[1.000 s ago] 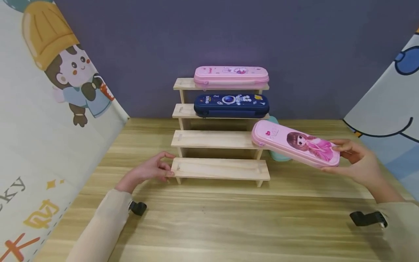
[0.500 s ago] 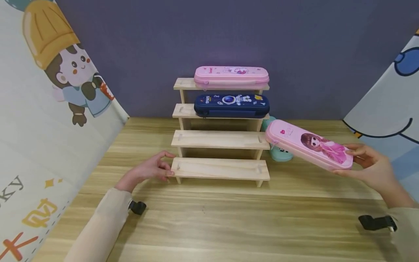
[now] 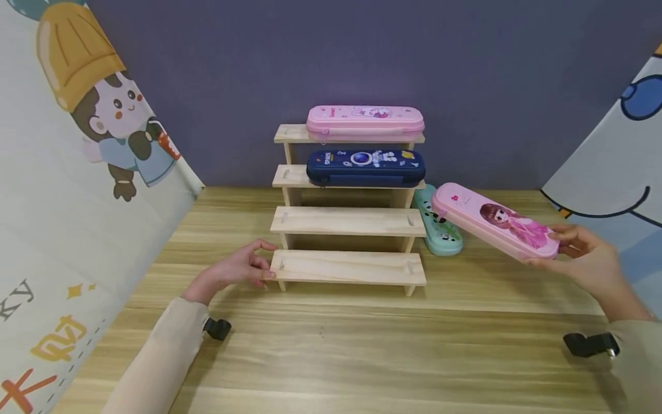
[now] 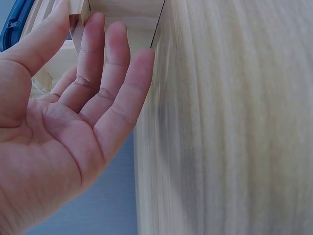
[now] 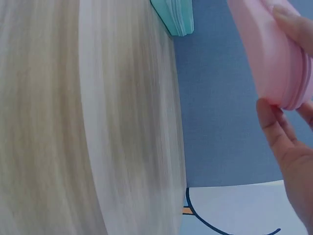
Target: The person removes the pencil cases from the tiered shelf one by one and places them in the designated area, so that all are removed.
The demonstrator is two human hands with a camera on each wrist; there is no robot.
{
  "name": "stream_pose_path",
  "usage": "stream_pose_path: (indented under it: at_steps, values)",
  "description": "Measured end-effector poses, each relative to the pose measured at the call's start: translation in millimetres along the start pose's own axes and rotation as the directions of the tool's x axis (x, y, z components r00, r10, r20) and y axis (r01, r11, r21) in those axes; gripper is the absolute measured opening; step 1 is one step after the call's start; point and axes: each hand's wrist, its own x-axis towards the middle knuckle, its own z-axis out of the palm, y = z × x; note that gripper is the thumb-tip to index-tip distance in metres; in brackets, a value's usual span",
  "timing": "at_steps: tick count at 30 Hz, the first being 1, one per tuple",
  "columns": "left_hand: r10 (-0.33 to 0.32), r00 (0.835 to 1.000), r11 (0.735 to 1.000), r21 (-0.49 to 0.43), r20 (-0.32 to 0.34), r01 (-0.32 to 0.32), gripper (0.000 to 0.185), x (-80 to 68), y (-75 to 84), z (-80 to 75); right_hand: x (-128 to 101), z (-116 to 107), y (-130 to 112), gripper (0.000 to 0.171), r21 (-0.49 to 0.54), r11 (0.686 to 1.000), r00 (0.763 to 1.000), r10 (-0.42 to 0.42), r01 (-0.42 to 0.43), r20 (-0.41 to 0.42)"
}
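Pink pencil case (image 3: 495, 222) gripped at its near end by right hand (image 3: 584, 259), held tilted above the table (image 3: 362, 351), right of the wooden stepped rack (image 3: 347, 221). Left hand (image 3: 233, 270): fingers relaxed, apparently touching the bottom step's left end. Mint case (image 3: 439, 227) lies beside the rack.

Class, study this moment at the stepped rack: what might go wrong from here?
1. The right hand grips the pink doll pencil case only by one end, so it may tip or slip.
2. Its far end hangs just over the mint pencil case and could knock it.
3. The wooden rack, steadied only by the left hand, might shift.
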Motion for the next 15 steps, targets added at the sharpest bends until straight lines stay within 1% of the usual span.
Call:
stream_pose_path:
  at_steps: [4, 9, 13, 15]
  values:
    - [0.008, 1.000, 1.000, -0.004, 0.006, -0.008, 0.063, 0.7, -1.3, 1.1, 1.5, 3.8, -2.6, 0.035, -0.001, 0.998, 0.998, 0.055, -0.055, -0.007]
    - [0.016, 1.000, 1.000, -0.015, 0.016, -0.015, 0.061, 1.1, -2.5, 2.0, 2.6, 11.5, -4.6, 0.035, -0.042, 0.993, 0.993, 0.106, -0.108, -0.048]
    - [0.012, 1.000, 1.000, -0.014, 0.009, -0.012, 0.062, 0.3, -1.8, 1.5, 4.4, 23.2, -6.9, 0.039, -0.166, 0.975, 0.986, 0.130, -0.145, -0.101]
    - [0.006, 1.000, 1.000, -0.011, 0.001, -0.006, 0.063, 0.2, -0.9, 0.9, 5.8, 29.4, -8.0, 0.042, -0.206, 0.964, 0.982, 0.143, -0.166, -0.125]
